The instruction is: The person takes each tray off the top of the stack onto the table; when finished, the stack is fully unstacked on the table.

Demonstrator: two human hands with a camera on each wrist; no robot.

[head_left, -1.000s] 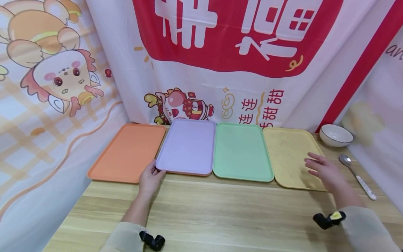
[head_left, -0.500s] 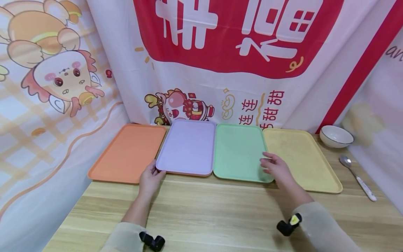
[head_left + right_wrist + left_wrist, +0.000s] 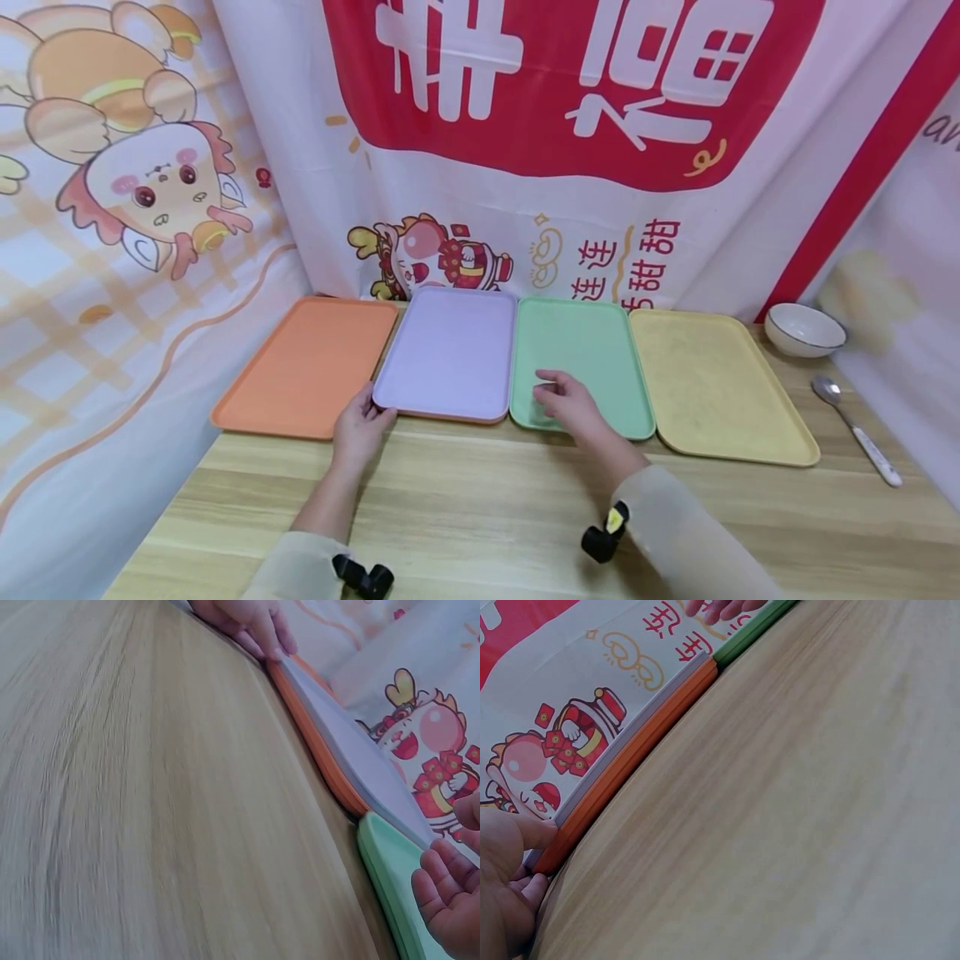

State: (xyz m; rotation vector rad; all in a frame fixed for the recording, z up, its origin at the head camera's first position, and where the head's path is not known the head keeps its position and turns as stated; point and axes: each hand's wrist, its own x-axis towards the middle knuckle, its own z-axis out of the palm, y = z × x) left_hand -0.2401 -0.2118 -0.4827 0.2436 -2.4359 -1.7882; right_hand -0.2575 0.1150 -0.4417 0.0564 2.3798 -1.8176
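Note:
A purple tray (image 3: 450, 354) lies stacked on an orange layer (image 3: 641, 761) whose edge shows beneath it in both wrist views. My left hand (image 3: 360, 429) grips the near left corner of this stack, thumb and fingers at its edge. Over the near left part of the green tray (image 3: 581, 342) hovers my right hand (image 3: 567, 404), its fingers loosely bent and nothing in them. In the right wrist view, that right hand (image 3: 454, 889) appears above the green rim, which adjoins the stack.
Left of the stack lies another orange tray (image 3: 307, 362); a yellow tray (image 3: 712, 375) sits right of the green one. Farther right are a white bowl (image 3: 805, 331) and a spoon (image 3: 858, 429) on the wooden table (image 3: 465, 508). A printed cloth (image 3: 420, 175) hangs behind.
My right hand has swept left from over the yellow tray, across the green tray, to near its left side. The left hand has stayed at the stack's corner.

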